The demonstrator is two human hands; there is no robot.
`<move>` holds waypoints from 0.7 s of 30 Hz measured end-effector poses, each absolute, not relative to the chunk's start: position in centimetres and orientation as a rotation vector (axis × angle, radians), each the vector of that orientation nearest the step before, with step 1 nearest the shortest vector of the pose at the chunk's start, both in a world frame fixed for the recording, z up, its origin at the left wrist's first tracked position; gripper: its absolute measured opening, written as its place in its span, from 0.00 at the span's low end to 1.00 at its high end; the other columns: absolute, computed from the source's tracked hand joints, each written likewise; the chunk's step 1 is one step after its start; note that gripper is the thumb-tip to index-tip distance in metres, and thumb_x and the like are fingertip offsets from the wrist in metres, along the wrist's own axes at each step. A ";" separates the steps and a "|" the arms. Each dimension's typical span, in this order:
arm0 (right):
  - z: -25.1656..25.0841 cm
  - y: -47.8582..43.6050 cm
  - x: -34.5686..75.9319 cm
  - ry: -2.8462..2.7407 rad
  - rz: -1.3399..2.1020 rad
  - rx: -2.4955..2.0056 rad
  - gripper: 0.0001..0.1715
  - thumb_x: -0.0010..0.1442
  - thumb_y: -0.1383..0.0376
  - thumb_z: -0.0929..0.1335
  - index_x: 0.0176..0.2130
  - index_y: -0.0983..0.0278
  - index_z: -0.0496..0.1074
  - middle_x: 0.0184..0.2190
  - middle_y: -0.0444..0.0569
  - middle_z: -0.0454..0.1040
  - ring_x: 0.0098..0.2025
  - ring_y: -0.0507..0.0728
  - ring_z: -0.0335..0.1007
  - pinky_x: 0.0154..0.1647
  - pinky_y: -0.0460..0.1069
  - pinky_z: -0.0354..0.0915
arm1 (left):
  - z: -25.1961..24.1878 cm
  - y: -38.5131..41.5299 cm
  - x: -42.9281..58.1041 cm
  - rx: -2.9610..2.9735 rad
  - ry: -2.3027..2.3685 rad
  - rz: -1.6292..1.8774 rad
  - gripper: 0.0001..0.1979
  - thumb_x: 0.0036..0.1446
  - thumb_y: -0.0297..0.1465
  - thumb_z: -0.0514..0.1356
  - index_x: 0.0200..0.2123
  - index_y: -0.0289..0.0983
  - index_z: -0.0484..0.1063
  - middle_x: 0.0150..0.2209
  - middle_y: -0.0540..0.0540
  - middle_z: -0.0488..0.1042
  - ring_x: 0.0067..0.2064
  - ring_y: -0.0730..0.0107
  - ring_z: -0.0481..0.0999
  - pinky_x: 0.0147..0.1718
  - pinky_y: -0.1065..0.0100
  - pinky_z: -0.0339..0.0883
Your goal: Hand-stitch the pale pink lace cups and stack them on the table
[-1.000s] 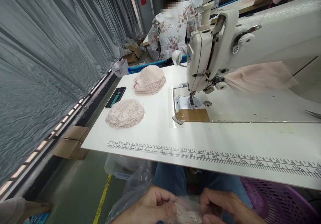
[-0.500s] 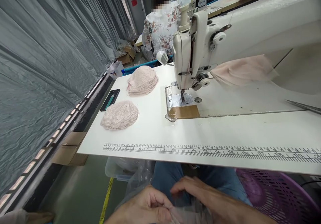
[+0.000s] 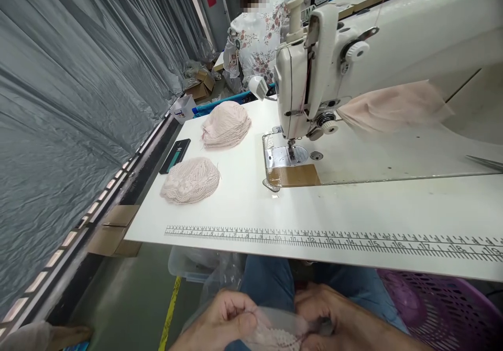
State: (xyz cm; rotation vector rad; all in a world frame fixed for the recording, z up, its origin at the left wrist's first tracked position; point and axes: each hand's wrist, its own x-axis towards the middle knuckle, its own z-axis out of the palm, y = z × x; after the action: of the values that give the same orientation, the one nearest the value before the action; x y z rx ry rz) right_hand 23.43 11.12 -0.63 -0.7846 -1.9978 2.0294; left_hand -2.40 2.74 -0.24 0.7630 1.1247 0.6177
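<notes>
holding lace piece [image 3: 277, 336] just off the table's [image 3: 243, 196] near edge; left hand [image 3: 231, 317] and right hand [image 3: 334, 309] pinch opposite ends. uneven tugging could tear its sheer part.

White table [image 3: 239, 199] with two pale fabric stacks [image 3: 190, 181], black phone [image 3: 175, 155], sewing machine [image 3: 389, 52].

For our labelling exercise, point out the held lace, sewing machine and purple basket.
Held lace [image 3: 280, 338], head view: patterned part.
Sewing machine [image 3: 393, 60], head view: white arm.
Purple basket [image 3: 463, 309], head view: perforated wall.
</notes>
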 end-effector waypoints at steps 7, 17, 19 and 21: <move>-1.3 11.4 22.4 -2.040 2.077 -0.629 0.26 0.56 0.46 0.71 0.22 0.64 0.73 0.24 0.42 0.70 0.33 0.57 0.69 0.40 0.50 0.60 | 2.8 4.7 -0.7 0.900 1.213 0.367 0.25 0.37 0.45 0.75 0.36 0.33 0.82 0.25 0.48 0.76 0.26 0.78 0.67 0.27 0.78 0.59; 0.2 11.5 24.1 -2.251 2.046 -0.786 0.09 0.57 0.64 0.69 0.39 0.63 0.77 0.39 0.50 0.77 0.44 0.61 0.71 0.44 0.51 0.64 | 2.6 5.2 0.6 0.826 1.310 0.363 0.21 0.30 0.42 0.77 0.27 0.35 0.83 0.23 0.46 0.77 0.25 0.74 0.71 0.28 0.74 0.65; 0.2 11.3 23.6 -2.203 2.069 -0.862 0.08 0.52 0.67 0.73 0.36 0.63 0.77 0.39 0.47 0.77 0.46 0.61 0.70 0.46 0.51 0.63 | 2.6 4.9 0.5 0.809 1.340 0.388 0.21 0.29 0.42 0.77 0.25 0.34 0.82 0.21 0.47 0.76 0.24 0.76 0.69 0.27 0.75 0.63; 0.0 11.2 23.1 -2.151 2.091 -0.916 0.05 0.51 0.68 0.73 0.33 0.63 0.77 0.36 0.46 0.77 0.45 0.60 0.70 0.46 0.50 0.63 | 2.7 4.8 0.5 0.793 1.371 0.409 0.21 0.29 0.43 0.77 0.24 0.34 0.82 0.19 0.49 0.74 0.22 0.78 0.66 0.25 0.75 0.61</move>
State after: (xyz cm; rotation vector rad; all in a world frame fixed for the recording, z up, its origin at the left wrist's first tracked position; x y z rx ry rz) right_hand 23.05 11.18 0.02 -0.9157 -2.1511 2.0912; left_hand 0.47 4.81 2.69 0.7931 1.3705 0.4088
